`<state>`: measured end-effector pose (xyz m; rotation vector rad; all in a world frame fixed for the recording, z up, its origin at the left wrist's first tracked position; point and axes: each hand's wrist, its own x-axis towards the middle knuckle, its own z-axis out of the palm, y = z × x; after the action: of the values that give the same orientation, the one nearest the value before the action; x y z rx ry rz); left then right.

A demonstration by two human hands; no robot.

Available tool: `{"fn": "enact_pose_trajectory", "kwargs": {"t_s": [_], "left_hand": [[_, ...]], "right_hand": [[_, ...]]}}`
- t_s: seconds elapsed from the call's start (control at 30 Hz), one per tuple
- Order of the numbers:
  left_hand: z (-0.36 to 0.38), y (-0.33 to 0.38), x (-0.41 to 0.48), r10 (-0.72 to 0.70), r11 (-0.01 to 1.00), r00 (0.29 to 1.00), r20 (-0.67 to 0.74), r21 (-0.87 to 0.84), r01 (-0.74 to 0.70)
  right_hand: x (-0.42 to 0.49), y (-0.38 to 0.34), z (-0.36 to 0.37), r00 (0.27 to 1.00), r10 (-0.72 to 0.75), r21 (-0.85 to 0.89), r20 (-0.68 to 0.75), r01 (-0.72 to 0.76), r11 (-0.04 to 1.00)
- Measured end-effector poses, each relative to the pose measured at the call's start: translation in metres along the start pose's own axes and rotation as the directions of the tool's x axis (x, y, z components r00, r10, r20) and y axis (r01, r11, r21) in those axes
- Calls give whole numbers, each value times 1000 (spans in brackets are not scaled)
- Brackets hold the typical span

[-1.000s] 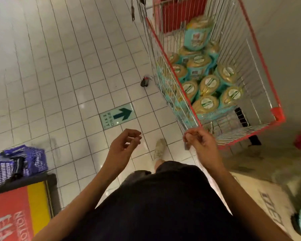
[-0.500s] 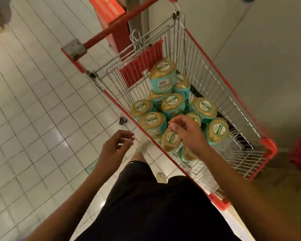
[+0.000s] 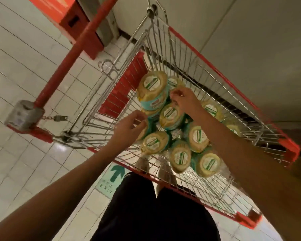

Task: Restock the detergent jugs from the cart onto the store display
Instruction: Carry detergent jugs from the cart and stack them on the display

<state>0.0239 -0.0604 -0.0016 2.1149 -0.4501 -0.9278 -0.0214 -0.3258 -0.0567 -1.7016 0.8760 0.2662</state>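
Several teal detergent jugs with gold caps [image 3: 170, 113] stand packed in a wire shopping cart [image 3: 221, 94] with red trim. One jug [image 3: 152, 87] sits higher than the others, at the handle end. My right hand [image 3: 183, 100] is inside the cart, fingers curled on the top of a jug [image 3: 173, 82] right behind the raised one. Over the near-left side of the cart hangs my left hand [image 3: 129, 126], fingers loosely curled. It partly covers another jug [image 3: 144, 132] and holds nothing that I can see.
The cart's red handle bar [image 3: 73, 53] with a coin lock [image 3: 23, 114] lies to the left. A grey wall [image 3: 250, 40] runs along the cart's far side. A red crate [image 3: 68, 16] stands at the top left. White floor tiles and a green exit arrow [image 3: 116, 171] lie below.
I have come closer to the cart. My right hand has gone deeper, from the near jugs to those at the handle end. My left hand has moved from outside the cart to over its near-left jugs.
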Motion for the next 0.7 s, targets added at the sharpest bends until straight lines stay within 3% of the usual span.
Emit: {"fn": "enact_pose_trajectory", "kwargs": {"t_s": [0.13,0.23,0.43,0.57,0.7], "left_hand": [[27,-34,58,-168,972,984,60,179,155],[46,-69,85,-291,926,953,78,272,261],[72,-109,113,-374,900,925,64,268,345],[88,-117,123,-440,865,897,51,291,408],[107,-108,128,-462,843,887,17,319,433]], "right_hand": [[70,2,-1,998,-32,-82,-60,27,996],[120,9,7,995,-89,-165,40,95,982],[173,37,13,967,-65,-248,248,128,960],[179,50,11,930,19,-403,367,140,905],[147,62,-1,930,38,-356,365,102,929]]}}
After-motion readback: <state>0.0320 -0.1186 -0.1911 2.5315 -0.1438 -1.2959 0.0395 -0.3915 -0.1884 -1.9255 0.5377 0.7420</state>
